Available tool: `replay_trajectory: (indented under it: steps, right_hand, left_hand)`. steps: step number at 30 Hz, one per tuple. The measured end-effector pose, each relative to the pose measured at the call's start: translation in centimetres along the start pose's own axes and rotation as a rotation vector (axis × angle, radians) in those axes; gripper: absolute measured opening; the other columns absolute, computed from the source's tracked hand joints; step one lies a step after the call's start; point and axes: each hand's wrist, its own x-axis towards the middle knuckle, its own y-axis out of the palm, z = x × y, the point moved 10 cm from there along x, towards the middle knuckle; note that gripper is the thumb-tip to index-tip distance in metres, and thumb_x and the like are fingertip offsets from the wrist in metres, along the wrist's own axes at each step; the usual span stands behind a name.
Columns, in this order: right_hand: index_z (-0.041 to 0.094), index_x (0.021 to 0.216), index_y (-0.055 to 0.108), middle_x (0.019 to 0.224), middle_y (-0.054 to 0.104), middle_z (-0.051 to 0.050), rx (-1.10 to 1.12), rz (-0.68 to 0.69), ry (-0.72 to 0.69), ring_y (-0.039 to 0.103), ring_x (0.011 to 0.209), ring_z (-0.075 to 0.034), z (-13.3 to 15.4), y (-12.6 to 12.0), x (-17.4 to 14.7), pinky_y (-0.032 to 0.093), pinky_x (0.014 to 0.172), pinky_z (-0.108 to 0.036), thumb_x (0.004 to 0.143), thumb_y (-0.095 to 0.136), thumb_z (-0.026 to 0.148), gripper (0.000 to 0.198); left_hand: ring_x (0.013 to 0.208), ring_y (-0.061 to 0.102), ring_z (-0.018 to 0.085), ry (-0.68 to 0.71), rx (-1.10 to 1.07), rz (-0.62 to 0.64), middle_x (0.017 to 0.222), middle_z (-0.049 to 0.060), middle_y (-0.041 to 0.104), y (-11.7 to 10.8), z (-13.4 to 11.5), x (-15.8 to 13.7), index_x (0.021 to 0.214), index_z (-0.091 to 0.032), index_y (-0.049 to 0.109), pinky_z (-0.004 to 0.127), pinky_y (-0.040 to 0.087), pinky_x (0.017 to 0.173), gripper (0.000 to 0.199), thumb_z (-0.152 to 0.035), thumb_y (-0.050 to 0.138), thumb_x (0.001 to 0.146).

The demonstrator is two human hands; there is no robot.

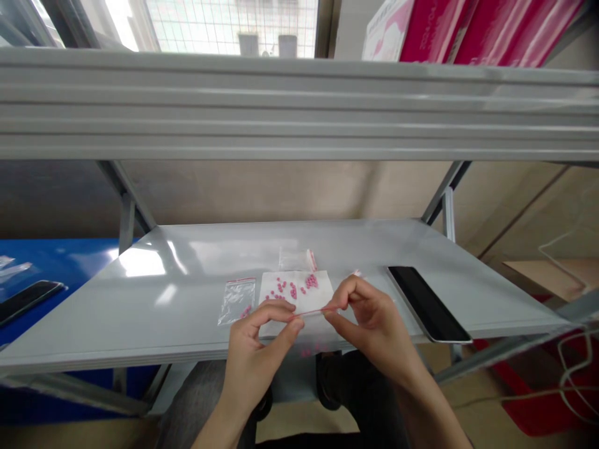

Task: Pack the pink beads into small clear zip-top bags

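Note:
Near the table's front edge, my left hand [259,340] and my right hand [374,321] pinch the two ends of the red seal strip of a small clear zip bag [312,337]. The bag hangs below the strip, with a few blurred pink pieces low in it. Behind my fingers lies a white sheet of paper [269,280] with several small pink beads [293,290] scattered on it. Left of the paper is another zip bag [238,299] with some pink beads in its corner. A third zip bag [294,259] lies behind the paper.
A dark tablet or large phone [428,302] lies at the table's right. A grey shelf beam [299,106] crosses above, bearing pink boxes or books [435,31]. On a blue surface [88,255] at left lies a dark phone [28,299]. White cables [573,368] hang at right.

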Motion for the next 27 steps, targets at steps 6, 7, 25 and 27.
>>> replay_trajectory:
  steps: [6,7,25,27]
  right_hand:
    - [0.024,0.082,0.054,0.073,0.067,0.001,-0.067,0.023,-0.003,0.058,0.072,-0.018,-0.1,-0.6,0.0,0.043,0.075,-0.032,0.08,0.072,0.016,0.02]
    - [0.024,0.089,0.057,0.077,0.067,0.001,-0.103,0.061,-0.032,0.059,0.076,-0.018,0.4,-0.4,0.0,0.044,0.078,-0.033,0.08,0.071,0.015,0.019]
    - [0.021,0.072,0.065,0.074,0.066,0.002,-0.233,0.191,-0.177,0.06,0.079,-0.018,2.5,2.1,-0.1,0.043,0.08,-0.033,0.069,0.065,-0.001,0.022]
    - [0.021,0.074,0.066,0.076,0.066,0.001,-0.229,0.193,-0.169,0.06,0.079,-0.018,2.4,1.9,0.0,0.043,0.08,-0.033,0.07,0.066,0.001,0.02]
  left_hand:
    - [0.082,0.07,0.017,0.061,0.088,0.03,0.082,0.001,0.075,-0.2,-1.3,0.2,0.073,-0.022,0.072,0.026,0.054,0.077,0.01,-0.024,0.071,0.083]
    - [0.08,0.07,0.017,0.077,0.102,0.03,0.08,0.001,0.075,-0.2,-1.6,0.2,0.073,-0.022,0.071,0.025,0.054,0.075,0.011,-0.023,0.071,0.083]
    - [0.068,0.068,0.015,0.169,0.18,0.1,0.072,0.0,0.071,2.3,-3.4,-0.8,0.073,-0.02,0.067,0.023,0.052,0.065,0.012,-0.018,0.065,0.085]
    - [0.068,0.068,0.015,0.165,0.183,0.103,0.072,0.0,0.071,2.2,-3.2,-0.9,0.074,-0.02,0.067,0.024,0.052,0.065,0.012,-0.018,0.065,0.085]
